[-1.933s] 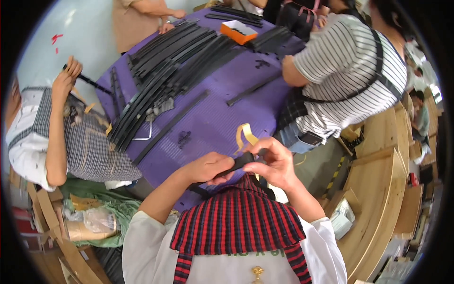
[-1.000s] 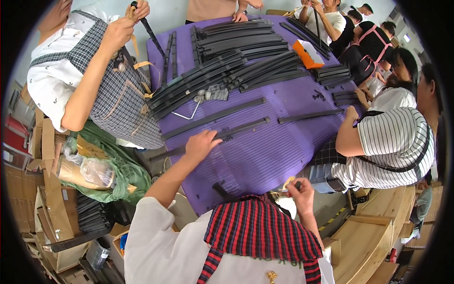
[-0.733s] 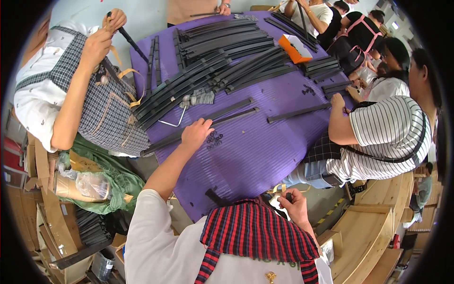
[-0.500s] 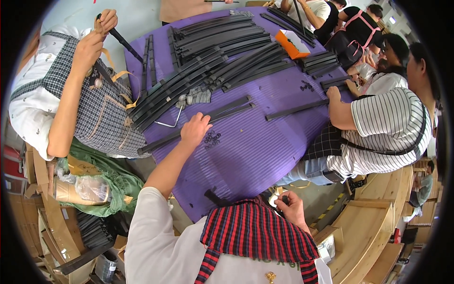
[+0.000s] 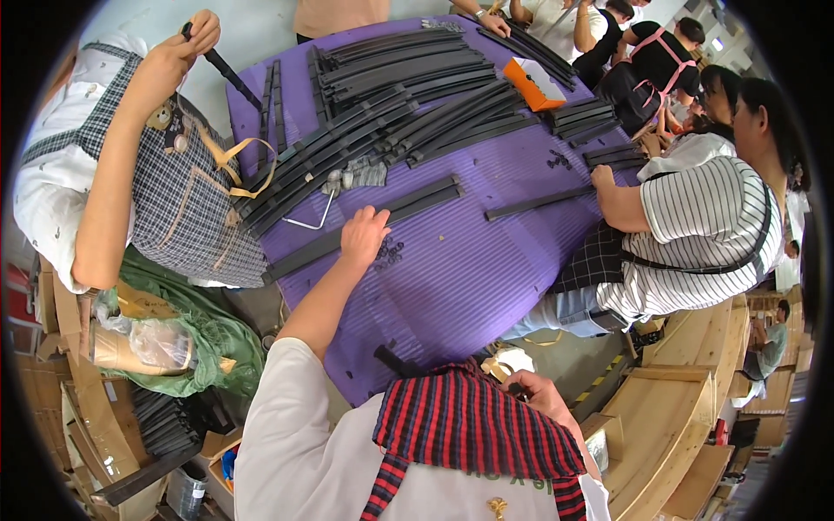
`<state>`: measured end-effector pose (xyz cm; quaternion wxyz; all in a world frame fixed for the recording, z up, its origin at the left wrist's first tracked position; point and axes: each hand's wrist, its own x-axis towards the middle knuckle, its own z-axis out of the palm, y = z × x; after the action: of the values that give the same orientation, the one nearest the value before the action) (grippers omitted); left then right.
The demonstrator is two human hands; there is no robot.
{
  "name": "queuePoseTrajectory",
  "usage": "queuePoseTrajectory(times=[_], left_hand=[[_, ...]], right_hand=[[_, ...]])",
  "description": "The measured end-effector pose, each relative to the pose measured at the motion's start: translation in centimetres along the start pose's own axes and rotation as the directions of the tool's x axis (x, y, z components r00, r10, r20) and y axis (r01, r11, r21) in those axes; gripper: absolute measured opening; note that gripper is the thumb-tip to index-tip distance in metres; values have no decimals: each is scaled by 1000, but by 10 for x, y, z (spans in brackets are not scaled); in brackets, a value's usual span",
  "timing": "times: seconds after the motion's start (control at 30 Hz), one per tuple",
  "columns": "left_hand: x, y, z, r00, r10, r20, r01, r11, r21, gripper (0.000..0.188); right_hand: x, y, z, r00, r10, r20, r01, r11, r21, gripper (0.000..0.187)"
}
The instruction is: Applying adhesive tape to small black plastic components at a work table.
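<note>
Left hand [image 5: 363,236] now reaching far over the purple table [image 5: 486,269], fingers spread on small black parts [image 5: 388,253] beside a long black strip [image 5: 365,227]; right hand [image 5: 543,398] dropped near, grip untellable.

1. A purple ribbed table [image 5: 486,278] filled the middle of the room.
2. Pale wooden shelving [image 5: 686,417] stood at lower right.
3. Cardboard boxes [image 5: 61,347] were stacked at left, beside a green bag [image 5: 208,339].

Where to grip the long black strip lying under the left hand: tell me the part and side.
Grip the long black strip near its middle, just beside the left hand, pinching across its narrow width from above. It lies flat on the purple ribbed mat, its left end running under the pile, so end grips look awkward.
</note>
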<state>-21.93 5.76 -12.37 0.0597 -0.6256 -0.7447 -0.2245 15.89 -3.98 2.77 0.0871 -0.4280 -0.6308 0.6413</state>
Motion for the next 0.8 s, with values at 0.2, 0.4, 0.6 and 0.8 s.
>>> queuePoseTrajectory(times=[0.2, 0.4, 0.6, 0.8], left_hand=[[-3, -2, 6, 1000, -12, -11, 12, 999, 48, 23], [-1, 1, 10, 1000, -12, -20, 13, 1000, 16, 18], [-4, 5, 17, 997, -71, 9, 71, 997, 0, 12], [-6, 4, 20, 998, -46, -52, 47, 999, 26, 12]], right_hand=[[2, -20, 6, 999, -14, 47, 28, 953, -301, 20], [7, 12, 8, 992, 127, 8, -120, 954, -275, 19], [21, 17, 10, 994, 80, -69, -77, 996, 43, 20], [20, 25, 5, 991, 111, -78, -111, 994, 7, 19]])
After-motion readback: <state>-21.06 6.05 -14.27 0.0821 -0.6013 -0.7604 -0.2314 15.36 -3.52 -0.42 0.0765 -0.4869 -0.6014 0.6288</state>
